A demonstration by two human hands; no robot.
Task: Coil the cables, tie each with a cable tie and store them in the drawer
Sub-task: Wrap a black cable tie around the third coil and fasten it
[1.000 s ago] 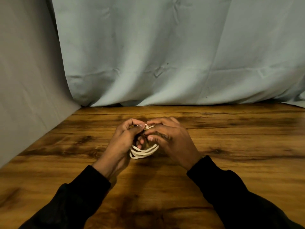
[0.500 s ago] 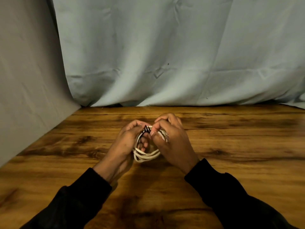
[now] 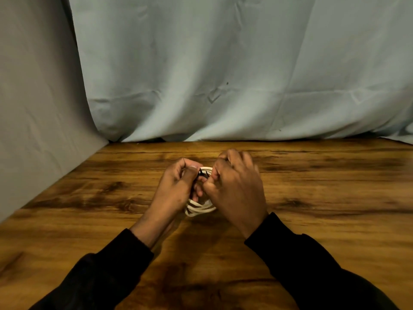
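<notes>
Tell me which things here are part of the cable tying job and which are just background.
Part of the job:
white coiled cable, held between both hands
black cable tie, pinched at the top of the coil
left hand
right hand

Just there:
wooden table
pale cloth backdrop
No drawer is in view.

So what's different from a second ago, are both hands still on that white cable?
Yes. The right hand rolled over from lying flat across the coil, its knuckles now raised and fingers curled in at the black tie. The left hand keeps pinching the top of the white cable coil. The coil still hangs between the hands over the wooden table.
</notes>
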